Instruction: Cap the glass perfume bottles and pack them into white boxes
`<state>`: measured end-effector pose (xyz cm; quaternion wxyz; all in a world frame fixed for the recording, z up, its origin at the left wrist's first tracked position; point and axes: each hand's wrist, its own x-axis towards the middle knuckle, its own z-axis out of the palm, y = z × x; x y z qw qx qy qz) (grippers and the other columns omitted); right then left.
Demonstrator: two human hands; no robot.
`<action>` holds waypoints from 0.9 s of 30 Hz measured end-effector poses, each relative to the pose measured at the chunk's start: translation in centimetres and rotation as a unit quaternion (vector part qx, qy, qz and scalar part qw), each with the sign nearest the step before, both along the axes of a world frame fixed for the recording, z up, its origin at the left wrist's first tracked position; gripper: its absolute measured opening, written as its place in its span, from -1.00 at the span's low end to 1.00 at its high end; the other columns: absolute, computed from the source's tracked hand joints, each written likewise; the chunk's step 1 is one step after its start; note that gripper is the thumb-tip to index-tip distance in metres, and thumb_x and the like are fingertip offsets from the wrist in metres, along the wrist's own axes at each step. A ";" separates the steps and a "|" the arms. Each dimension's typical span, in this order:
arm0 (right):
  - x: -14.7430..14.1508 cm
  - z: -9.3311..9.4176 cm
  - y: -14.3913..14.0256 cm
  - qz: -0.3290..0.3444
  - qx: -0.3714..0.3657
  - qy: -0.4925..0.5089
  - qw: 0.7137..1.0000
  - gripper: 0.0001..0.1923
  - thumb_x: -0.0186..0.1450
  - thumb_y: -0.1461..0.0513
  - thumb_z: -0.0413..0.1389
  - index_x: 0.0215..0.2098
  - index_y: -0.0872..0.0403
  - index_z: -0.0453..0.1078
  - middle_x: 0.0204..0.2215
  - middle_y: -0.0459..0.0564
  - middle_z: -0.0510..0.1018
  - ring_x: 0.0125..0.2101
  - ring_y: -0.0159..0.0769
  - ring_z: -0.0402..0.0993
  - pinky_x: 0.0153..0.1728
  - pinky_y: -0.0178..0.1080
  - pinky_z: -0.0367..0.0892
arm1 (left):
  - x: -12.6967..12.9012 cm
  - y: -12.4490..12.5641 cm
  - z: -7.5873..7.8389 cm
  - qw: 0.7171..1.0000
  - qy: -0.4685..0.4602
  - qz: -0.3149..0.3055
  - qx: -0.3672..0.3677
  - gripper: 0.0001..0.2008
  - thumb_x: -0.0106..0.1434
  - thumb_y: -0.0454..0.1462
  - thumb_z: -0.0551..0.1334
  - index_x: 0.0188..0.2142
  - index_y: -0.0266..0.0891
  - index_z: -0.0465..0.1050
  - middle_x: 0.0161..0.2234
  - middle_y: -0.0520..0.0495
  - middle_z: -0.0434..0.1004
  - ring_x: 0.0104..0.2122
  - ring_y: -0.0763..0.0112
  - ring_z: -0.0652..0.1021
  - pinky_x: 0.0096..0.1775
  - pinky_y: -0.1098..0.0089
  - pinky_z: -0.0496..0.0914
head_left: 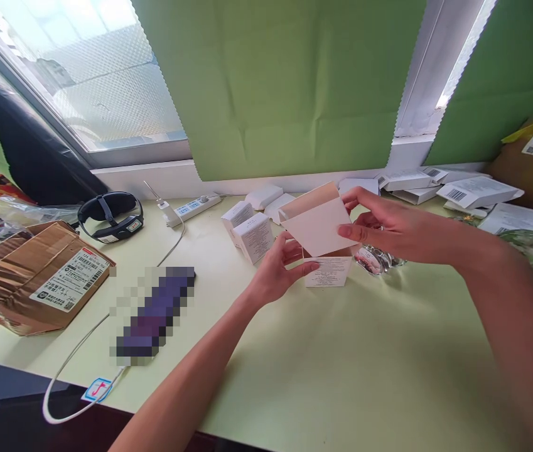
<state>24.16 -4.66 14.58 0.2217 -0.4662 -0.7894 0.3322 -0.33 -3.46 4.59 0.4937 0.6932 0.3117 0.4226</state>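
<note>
both hands are up over the pale green tabletop (365, 351), holding a small white box (317, 227) between them. the left hand (278, 270) is under the box's low left corner, with its fingers bent up and its thumb against the box, so it is closed on the box. the right hand (383, 229) grips the box's right edge, thumb in front and fingers behind, so it is clamped on the box too. the box is open at the top and tilted a bit. it hangs in the air, not on the tabletop.

just under the box sits a little white box with tiny print (327, 271). beside it, under the right hand, lies a shiny clear wrapper (376, 259). two more small white boxes (250, 232) stand to the left, near the left hand. a white power strip (195, 207) lies by the window sill. a black head strap (110, 216) rests farther left. a torn brown parcel (35, 276) with a label lies at the left edge. a white cable (75, 358) curls near the front. flat white boxes with bar codes (464, 188) lie far right, well apart from the hands.
</note>
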 end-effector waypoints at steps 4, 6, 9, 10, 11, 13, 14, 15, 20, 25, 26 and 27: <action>0.2 0.0 0.1 0.009 -0.021 -0.007 1.000 -0.68 0.32 0.01 0.12 0.00 -0.16 0.28 -0.18 -0.08 0.59 -0.48 -0.26 0.50 -0.51 -0.23 0.35 | 0.1 -0.1 -0.1 1.000 0.006 0.016 -0.006 -0.48 0.22 -0.24 0.40 0.09 -0.11 0.22 0.00 -0.12 0.58 0.01 0.19 0.58 0.10 0.00 0.43; 0.0 -0.1 0.1 0.010 -0.029 -0.011 0.999 -0.71 0.32 0.00 0.12 -0.03 -0.14 0.29 -0.20 -0.08 0.59 -0.53 -0.29 0.47 -0.54 -0.24 0.33 | 0.1 0.0 -0.3 0.999 0.004 0.031 -0.015 -0.51 0.20 -0.23 0.41 0.05 -0.12 0.26 0.02 -0.13 0.57 0.04 0.18 0.56 0.13 0.00 0.42; -0.2 -0.1 0.1 0.002 -0.030 -0.010 0.999 -0.71 0.31 -0.01 0.12 -0.05 -0.14 0.31 -0.25 -0.10 0.58 -0.52 -0.30 0.48 -0.53 -0.25 0.33 | 0.1 0.0 -0.6 0.999 -0.003 0.044 -0.027 -0.54 0.20 -0.20 0.41 0.02 -0.14 0.28 0.04 -0.14 0.54 0.07 0.16 0.54 0.15 -0.01 0.40; -0.2 -0.1 0.1 -0.001 -0.030 -0.010 1.000 -0.71 0.31 -0.01 0.13 -0.05 -0.15 0.32 -0.25 -0.10 0.58 -0.50 -0.29 0.50 -0.52 -0.25 0.34 | 0.1 0.0 -0.7 0.999 -0.010 0.041 -0.026 -0.56 0.22 -0.19 0.39 0.03 -0.14 0.29 0.06 -0.14 0.53 0.08 0.16 0.54 0.14 -0.01 0.41; -0.3 -0.1 0.2 -0.004 -0.026 -0.010 1.000 -0.70 0.30 -0.01 0.13 -0.04 -0.15 0.34 -0.24 -0.09 0.59 -0.47 -0.27 0.52 -0.50 -0.25 0.35 | 0.1 0.0 -0.7 0.999 -0.021 0.037 -0.021 -0.58 0.25 -0.18 0.37 0.04 -0.13 0.29 0.07 -0.14 0.52 0.09 0.15 0.53 0.13 0.00 0.42; -0.5 0.0 0.2 -0.008 -0.005 -0.008 1.000 -0.66 0.29 -0.02 0.14 0.01 -0.16 0.37 -0.17 -0.06 0.60 -0.36 -0.21 0.55 -0.43 -0.23 0.38 | 0.2 0.1 -0.9 0.998 -0.047 0.033 -0.007 -0.63 0.29 -0.16 0.32 0.04 -0.12 0.31 0.11 -0.14 0.49 0.11 0.15 0.51 0.10 0.03 0.45; -0.6 0.1 0.2 -0.010 0.013 -0.007 1.000 -0.63 0.29 -0.01 0.15 0.04 -0.17 0.39 -0.13 -0.04 0.60 -0.29 -0.17 0.56 -0.38 -0.21 0.40 | 0.2 0.1 -1.0 0.998 -0.059 0.035 0.000 -0.65 0.30 -0.15 0.31 0.03 -0.12 0.31 0.11 -0.13 0.48 0.12 0.15 0.50 0.09 0.05 0.46; -0.7 0.1 0.3 -0.013 0.031 -0.006 0.999 -0.60 0.28 -0.01 0.15 0.07 -0.17 0.40 -0.09 -0.03 0.60 -0.23 -0.14 0.56 -0.32 -0.18 0.42 | 0.2 0.1 -1.1 0.997 -0.067 0.040 0.004 -0.66 0.31 -0.15 0.31 0.02 -0.11 0.32 0.11 -0.12 0.48 0.12 0.15 0.50 0.06 0.08 0.48; -1.3 0.2 0.3 -0.053 0.067 -0.015 0.996 -0.55 0.25 0.01 0.18 0.11 -0.22 0.48 -0.16 -0.08 0.67 -0.22 -0.10 0.59 -0.25 -0.13 0.43 | 0.3 0.2 -1.1 0.995 -0.059 0.084 0.021 -0.68 0.31 -0.14 0.31 0.00 -0.12 0.35 0.04 -0.14 0.52 0.07 0.18 0.52 -0.01 0.15 0.50; -1.4 -0.2 0.5 -0.071 0.072 0.000 0.995 -0.55 0.24 0.04 0.19 0.11 -0.24 0.49 -0.09 -0.13 0.67 -0.22 -0.10 0.61 -0.27 -0.14 0.45 | 0.4 0.4 -0.9 0.991 -0.093 0.092 0.017 -0.69 0.30 -0.17 0.32 -0.01 -0.14 0.34 0.03 -0.14 0.54 0.08 0.22 0.51 -0.04 0.23 0.51; -1.4 -0.3 0.6 -0.076 0.074 0.007 0.994 -0.53 0.23 0.04 0.19 0.12 -0.23 0.49 -0.08 -0.12 0.66 -0.20 -0.10 0.60 -0.27 -0.14 0.45 | 0.5 0.4 -0.9 0.991 -0.104 0.085 0.015 -0.69 0.29 -0.17 0.33 -0.02 -0.14 0.33 0.03 -0.14 0.54 0.09 0.22 0.51 -0.04 0.24 0.51; -1.4 -0.5 0.7 -0.078 0.074 0.014 0.994 -0.52 0.22 0.05 0.20 0.12 -0.22 0.48 -0.09 -0.11 0.66 -0.18 -0.10 0.60 -0.27 -0.15 0.45 | 0.5 0.5 -0.9 0.990 -0.113 0.079 0.011 -0.69 0.29 -0.18 0.33 -0.03 -0.14 0.32 0.03 -0.14 0.54 0.10 0.21 0.51 -0.04 0.24 0.50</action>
